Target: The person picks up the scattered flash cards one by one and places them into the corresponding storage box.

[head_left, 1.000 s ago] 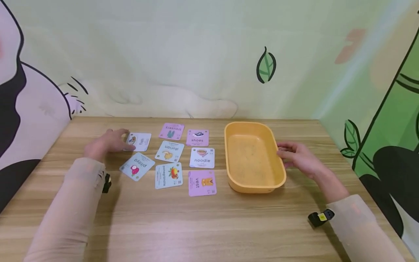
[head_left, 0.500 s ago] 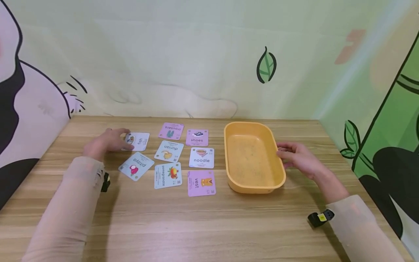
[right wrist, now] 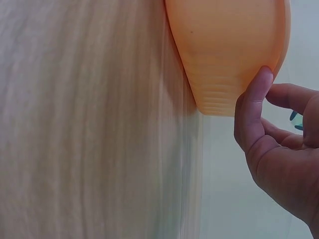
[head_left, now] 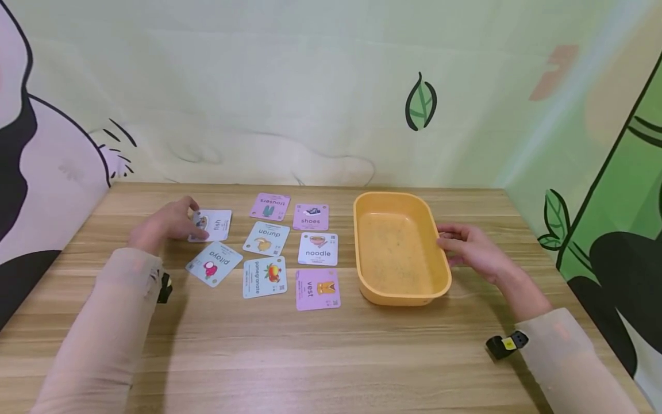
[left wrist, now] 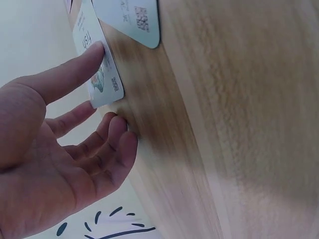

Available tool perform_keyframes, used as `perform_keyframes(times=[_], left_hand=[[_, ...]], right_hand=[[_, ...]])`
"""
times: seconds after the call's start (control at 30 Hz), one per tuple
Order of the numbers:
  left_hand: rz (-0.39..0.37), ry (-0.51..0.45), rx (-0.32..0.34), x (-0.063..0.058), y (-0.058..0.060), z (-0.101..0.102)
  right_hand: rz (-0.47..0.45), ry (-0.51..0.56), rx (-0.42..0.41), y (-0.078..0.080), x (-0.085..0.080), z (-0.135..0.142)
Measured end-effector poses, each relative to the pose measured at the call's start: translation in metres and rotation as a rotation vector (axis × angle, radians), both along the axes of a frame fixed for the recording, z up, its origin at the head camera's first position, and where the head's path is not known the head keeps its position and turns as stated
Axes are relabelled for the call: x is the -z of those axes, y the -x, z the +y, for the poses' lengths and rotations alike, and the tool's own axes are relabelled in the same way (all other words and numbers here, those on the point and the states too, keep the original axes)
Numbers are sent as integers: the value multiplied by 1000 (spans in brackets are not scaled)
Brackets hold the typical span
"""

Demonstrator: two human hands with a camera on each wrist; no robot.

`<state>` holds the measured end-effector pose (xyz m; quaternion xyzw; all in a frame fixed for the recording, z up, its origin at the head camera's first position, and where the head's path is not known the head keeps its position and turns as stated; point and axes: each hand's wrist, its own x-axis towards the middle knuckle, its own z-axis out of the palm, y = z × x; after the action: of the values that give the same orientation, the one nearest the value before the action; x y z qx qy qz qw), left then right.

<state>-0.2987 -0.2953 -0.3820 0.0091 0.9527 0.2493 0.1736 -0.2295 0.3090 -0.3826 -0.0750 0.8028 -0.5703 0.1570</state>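
Note:
My left hand is at the far left of the card group, pinching the fish card by its left edge. In the left wrist view the thumb lies on the fish card's printed face, with the index fingertip at its corner and the other fingers loosely bent. The pitaya card lies just in front of it. My right hand touches the outer right wall of a yellow plastic tray. In the right wrist view its thumb rests on the tray's wall close to the rim.
Other picture cards lie face up between the hands: trousers, shoes, durian, noodle, pomegranate and vest. They stand on a wooden table backed by a printed wall cloth.
My left hand has slid a little to the left, and the fish card has shifted with it, away from the durian card. The right hand and the tray have stayed in place.

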Motion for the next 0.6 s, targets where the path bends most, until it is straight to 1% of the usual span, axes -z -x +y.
perform_keyframes(times=[0.2,0.27,0.4,0.6], left_hand=[[15,-54,-67,-3,-2,2],[26,-79,-79,-3,-2,1],[42,-135,-82,-2,0,-1],[64,-175,-82,-3,-2,-3]], right_hand=[[-4,-5,4,0,0,0],[-7,-7,7,0,1,0],[-3,-7,0,1,1,0],[-12,-5,4,1,1,1]])
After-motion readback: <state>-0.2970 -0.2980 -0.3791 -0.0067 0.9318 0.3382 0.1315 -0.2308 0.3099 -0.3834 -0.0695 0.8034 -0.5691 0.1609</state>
